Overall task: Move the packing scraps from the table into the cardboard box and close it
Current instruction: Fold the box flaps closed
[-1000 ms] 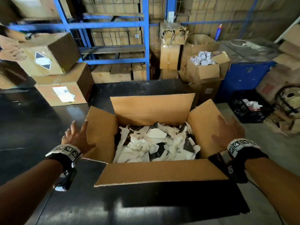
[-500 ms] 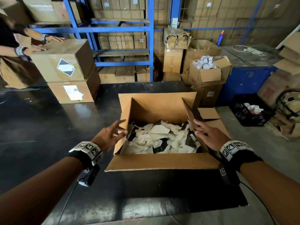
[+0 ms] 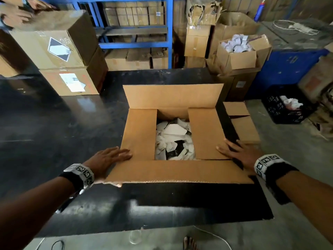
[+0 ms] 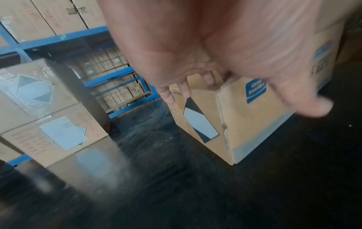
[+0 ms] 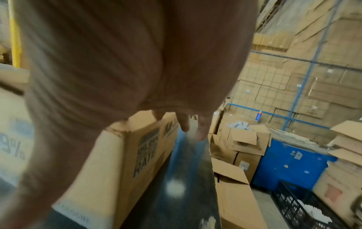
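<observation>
Overhead, the box (image 3: 173,134) sits mid-table (image 3: 54,134), both side flaps folded in, scraps (image 3: 173,141) showing between them. Left hand (image 3: 110,157) and right hand (image 3: 236,150) press the near corners, fingers straight and slightly apart. Only the wrist views show the box's printed sides. Stacked cartons (image 3: 59,56) stand far left.

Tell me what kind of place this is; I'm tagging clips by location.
Most likely a warehouse or packing area: blue metal racking stacked with cartons, loose cardboard boxes piled on the floor, and a black plastic crate beside the dark packing table.
</observation>
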A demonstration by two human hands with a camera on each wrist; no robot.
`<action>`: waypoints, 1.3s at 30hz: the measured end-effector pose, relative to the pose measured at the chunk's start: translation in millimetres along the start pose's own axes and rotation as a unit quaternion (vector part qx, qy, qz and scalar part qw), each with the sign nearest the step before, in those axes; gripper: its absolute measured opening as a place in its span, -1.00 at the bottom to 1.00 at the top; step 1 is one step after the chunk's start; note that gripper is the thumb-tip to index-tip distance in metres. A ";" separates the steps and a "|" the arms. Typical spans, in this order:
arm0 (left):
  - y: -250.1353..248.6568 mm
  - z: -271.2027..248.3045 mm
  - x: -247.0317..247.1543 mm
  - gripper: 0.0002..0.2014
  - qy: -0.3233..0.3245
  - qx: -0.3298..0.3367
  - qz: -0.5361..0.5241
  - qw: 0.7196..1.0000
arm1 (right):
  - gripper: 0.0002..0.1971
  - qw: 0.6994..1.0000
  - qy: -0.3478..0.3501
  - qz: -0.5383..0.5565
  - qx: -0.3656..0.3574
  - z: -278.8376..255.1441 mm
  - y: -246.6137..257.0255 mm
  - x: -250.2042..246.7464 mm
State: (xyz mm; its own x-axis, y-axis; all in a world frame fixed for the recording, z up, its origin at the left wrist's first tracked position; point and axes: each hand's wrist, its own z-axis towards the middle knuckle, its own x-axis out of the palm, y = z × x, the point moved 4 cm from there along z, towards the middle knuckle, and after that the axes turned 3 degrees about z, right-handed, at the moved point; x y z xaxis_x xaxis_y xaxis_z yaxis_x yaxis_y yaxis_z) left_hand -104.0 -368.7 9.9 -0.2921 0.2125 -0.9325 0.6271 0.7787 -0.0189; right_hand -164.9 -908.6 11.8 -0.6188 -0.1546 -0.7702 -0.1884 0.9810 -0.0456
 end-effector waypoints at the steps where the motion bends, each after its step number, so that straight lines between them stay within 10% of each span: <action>1: -1.0 -0.7 0.0 -0.27 -0.027 0.013 -0.020 0.999 | 0.24 1.000 -0.012 0.009 -0.013 0.1 -0.7 1.6; 7: -7.7 2.6 -12.6 -0.60 -0.077 -0.053 -0.154 0.984 | -0.12 0.972 -0.109 0.207 -0.016 1.7 -6.1 2.6; 11: -15.9 11.6 -31.3 -0.23 -0.183 -0.243 -0.380 0.874 | -0.21 0.830 -0.209 0.511 0.075 -0.8 4.9 2.4; 14: -16.4 23.6 -30.2 -0.06 -0.252 -0.323 -0.420 0.810 | -0.01 0.782 -0.246 0.564 0.099 9.2 12.3 3.0; 18: -29.6 42.1 -26.7 0.08 -0.294 -0.291 -0.236 0.879 | 0.18 0.789 -0.270 0.530 0.154 17.9 22.3 -0.2; 23: -67.8 79.6 -3.9 -0.20 -0.161 -0.184 -0.074 0.967 | 0.42 0.857 -0.267 0.412 0.154 30.7 11.5 -19.1; 26: -74.3 83.8 5.7 -0.28 -0.144 -0.204 -0.056 0.967 | 0.43 0.902 -0.313 0.264 0.138 40.6 4.2 -67.6; 31: -76.6 79.4 6.0 -0.29 -0.149 -0.225 -0.069 0.960 | 0.14 0.835 -0.505 0.202 0.086 59.9 9.9 -179.3; 36: -81.1 76.2 7.2 -0.26 -0.146 -0.245 -0.084 0.955 | -0.02 0.915 -0.361 0.135 0.122 92.0 17.6 -229.2; 39: -77.4 70.4 -6.0 -0.13 -0.175 -0.253 -0.122 0.943 | -0.09 0.909 -0.389 0.092 0.121 77.9 22.2 -219.7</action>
State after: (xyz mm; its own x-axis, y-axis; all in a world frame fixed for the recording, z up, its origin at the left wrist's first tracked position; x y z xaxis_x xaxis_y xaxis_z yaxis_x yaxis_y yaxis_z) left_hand -99.9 -471.8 -8.5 -0.0703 -0.1489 -0.9863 0.1204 0.9803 -0.1566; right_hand 26.3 -843.8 130.5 0.1209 0.0515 -0.9913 0.0951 0.9935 0.0632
